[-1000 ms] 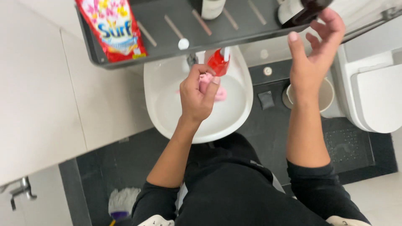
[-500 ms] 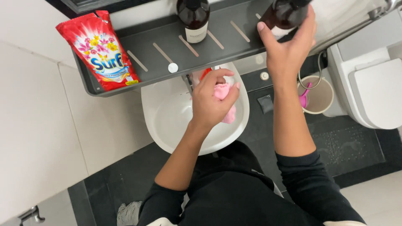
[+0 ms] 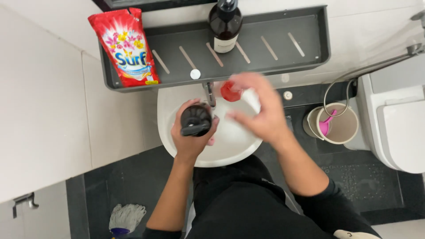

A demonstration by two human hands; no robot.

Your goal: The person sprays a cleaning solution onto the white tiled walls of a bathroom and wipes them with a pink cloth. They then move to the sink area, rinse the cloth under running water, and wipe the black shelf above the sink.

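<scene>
My left hand (image 3: pixel 189 137) is shut around a dark pump bottle (image 3: pixel 195 119), seen from above and held over the white sink (image 3: pixel 230 148). A bit of something pink shows under that hand's fingers. My right hand (image 3: pixel 261 113) is blurred just to the right of the bottle, above the basin, with its fingers apart and nothing in them. Behind its fingers, a red-capped white bottle (image 3: pixel 230 91) stands by the faucet (image 3: pixel 210 93).
A dark grey wall shelf (image 3: pixel 274 48) carries a red detergent pouch (image 3: pixel 126 46), a brown bottle (image 3: pixel 226 24) and a small white disc (image 3: pixel 195 74). On the dark floor to the right are a beige bucket (image 3: pixel 341 128) and a white toilet (image 3: pixel 400 132). A mop head (image 3: pixel 127 216) lies lower left.
My right hand came down from the shelf, where it took a dark bottle. That bottle is now in my left hand over the sink. The view has tilted so the whole shelf shows.
</scene>
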